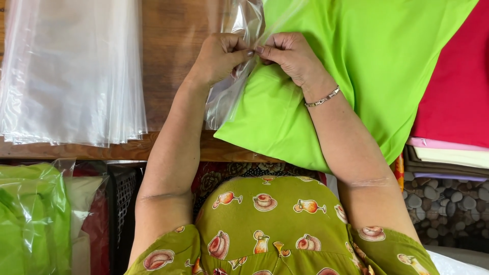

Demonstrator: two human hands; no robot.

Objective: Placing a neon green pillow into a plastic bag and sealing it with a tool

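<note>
My left hand (pixel 219 56) and my right hand (pixel 288 53) meet at the edge of a clear plastic bag (pixel 226 99), both pinching its thin film with fingertips close together. The bag lies on the wooden table (pixel 173 46) and partly over a folded lime-green cloth (pixel 351 66). My right wrist wears a thin silver bracelet (pixel 322 98) and rests on the green cloth. Whether the cloth is inside the bag or only beside it I cannot tell.
A stack of clear plastic bags (pixel 71 71) lies at the table's left. Red cloth (pixel 458 86) and several folded fabrics (pixel 448 155) sit at right. Below the table edge, bagged green cloth (pixel 30 219) and a black crate (pixel 122 198) stand at left.
</note>
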